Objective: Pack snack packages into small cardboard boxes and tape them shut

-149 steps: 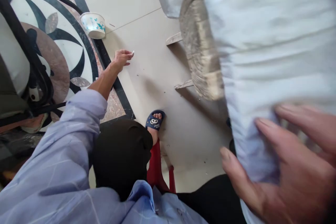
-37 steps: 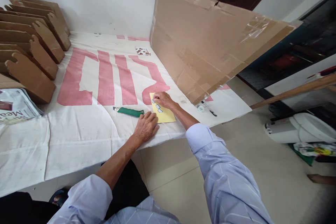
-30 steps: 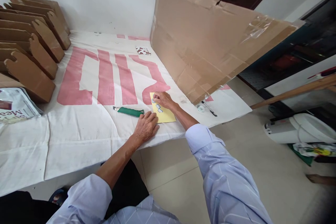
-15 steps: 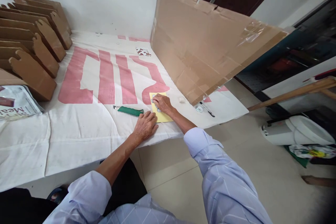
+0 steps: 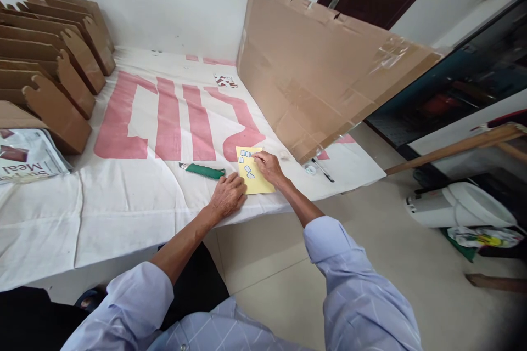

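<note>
A yellow sheet of paper (image 5: pixel 259 184) lies near the table's front edge. Several small pale pieces with blue outlines (image 5: pixel 247 170) are on its left half; whether they are drawn or stuck on, I cannot tell. My left hand (image 5: pixel 228 194) lies fairly flat at the sheet's left edge, fingers resting on it. Over the upper right part of the sheet, my right hand (image 5: pixel 269 169) has thumb and index finger pinched beside the top row of pieces. What the pinch holds is too small to make out. Left of the sheet lies a green utility knife (image 5: pixel 202 170), close to my left fingertips.
Several folded cardboard boxes (image 5: pixel 57 104) stand in a row at the left, with a printed plastic bag (image 5: pixel 31 156) before them. A large cardboard panel (image 5: pixel 321 66) leans at the back right. Near it are a black pen (image 5: pixel 323 170) and a roll of clear tape (image 5: pixel 310 169).
My right hand has shifted right across the yellow sheet, uncovering the blue-outlined pieces. My left hand and the utility knife have stayed in place.
</note>
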Available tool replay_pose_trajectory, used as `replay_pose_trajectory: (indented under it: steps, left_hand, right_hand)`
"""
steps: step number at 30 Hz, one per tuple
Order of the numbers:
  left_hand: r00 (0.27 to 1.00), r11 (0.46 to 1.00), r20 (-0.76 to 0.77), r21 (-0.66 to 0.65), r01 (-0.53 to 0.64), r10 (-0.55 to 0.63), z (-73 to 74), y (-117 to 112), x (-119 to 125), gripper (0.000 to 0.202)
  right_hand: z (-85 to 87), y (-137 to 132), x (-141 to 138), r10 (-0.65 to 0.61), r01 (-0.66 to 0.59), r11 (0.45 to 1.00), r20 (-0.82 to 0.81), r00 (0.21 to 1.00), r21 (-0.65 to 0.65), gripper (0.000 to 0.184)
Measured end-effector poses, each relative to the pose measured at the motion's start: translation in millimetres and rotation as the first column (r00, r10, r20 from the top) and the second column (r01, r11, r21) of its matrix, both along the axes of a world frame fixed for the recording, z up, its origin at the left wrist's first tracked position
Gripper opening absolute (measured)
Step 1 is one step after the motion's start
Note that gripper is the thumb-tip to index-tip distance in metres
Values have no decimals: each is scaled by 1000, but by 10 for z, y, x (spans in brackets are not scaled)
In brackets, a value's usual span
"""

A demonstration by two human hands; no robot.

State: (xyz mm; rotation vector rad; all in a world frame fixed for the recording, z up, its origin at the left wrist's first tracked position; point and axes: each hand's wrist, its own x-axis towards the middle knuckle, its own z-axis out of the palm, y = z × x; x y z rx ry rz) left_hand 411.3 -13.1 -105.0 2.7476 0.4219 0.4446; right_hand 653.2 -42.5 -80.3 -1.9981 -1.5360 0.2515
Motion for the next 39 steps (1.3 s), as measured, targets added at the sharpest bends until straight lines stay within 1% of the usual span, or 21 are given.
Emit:
replay_pose_trajectory:
  steps: [2,7,9,12,15,17,22,25,28,30,33,39]
  left_hand:
    - [1000,1000,11,-8,23,-23,-13,-36,-51,13]
    - [997,997,28,-24,78,-77,-69,-160,-220,13]
    - [995,995,30,-28,96,-95,-81,-189,-269,12]
    - [993,993,22,-37,116,-115,-75,-200,-299,11]
    - [993,991,1,-60,120,-120,-47,-195,-300,10]
    - [993,990,-13,-76,119,-120,-23,-192,-300,9]
    - [993,989,-27,-93,115,-118,23,-189,-305,9]
    - [992,989,-32,-93,117,-120,25,-184,-300,9]
    - [992,989,-32,-90,118,-121,12,-177,-291,8]
    - [992,989,-28,-86,117,-120,3,-173,-289,8]
    - [993,990,-25,-80,114,-116,-4,-171,-288,9]
    - [993,991,-27,-78,111,-113,2,-169,-288,8]
  right_hand:
    - [-65,-210,-22,12,-10,999,-68,998,31,29]
    - [-212,-668,-167,38,-30,997,-118,992,76,25]
    - [-233,-779,-217,42,-33,997,-116,992,76,24]
    - [-234,-850,-254,60,-51,994,-99,993,92,24]
    - [-221,-823,-261,82,-71,992,-97,992,108,23]
    - [-202,-771,-270,87,-79,993,-96,992,89,20]
    - [-89,-606,-355,106,-108,993,-38,994,-56,17]
    - [-6,-517,-409,144,-141,981,17,989,-136,21]
    - [42,-444,-439,176,-164,967,52,983,-193,17]
    - [53,-410,-448,188,-168,960,72,980,-226,15]
    - [56,-384,-451,199,-167,951,99,975,-261,15]
    - [54,-391,-434,192,-158,950,104,976,-271,16]
